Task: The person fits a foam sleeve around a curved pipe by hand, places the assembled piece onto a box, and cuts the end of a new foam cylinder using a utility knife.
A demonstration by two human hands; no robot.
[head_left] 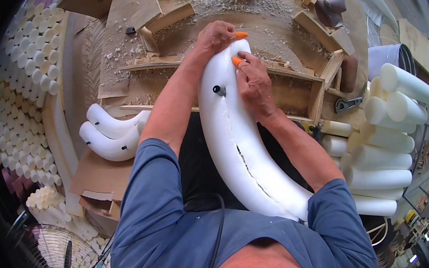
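Note:
A thick, curved white foam tube [231,148] lies lengthwise across my lap, its far end over the work table. A jagged dark slit runs along its upper face, and a short black peg [217,89] sticks out near the far end. My left hand [216,37] is closed on the tube's far end, with an orange cover on the thumb. Just nearer, my right hand [254,83] grips the tube's right side, an orange-covered digit pressing on the foam. The undersides of both hands' grips are hidden.
Two curved white foam tubes [114,147] with black pegs rest on a cardboard box [99,177] at left. Straight foam cylinders [381,174] are stacked at right. Wooden frames [173,17] and foam crumbs cover the table. A fan [54,255] stands at lower left.

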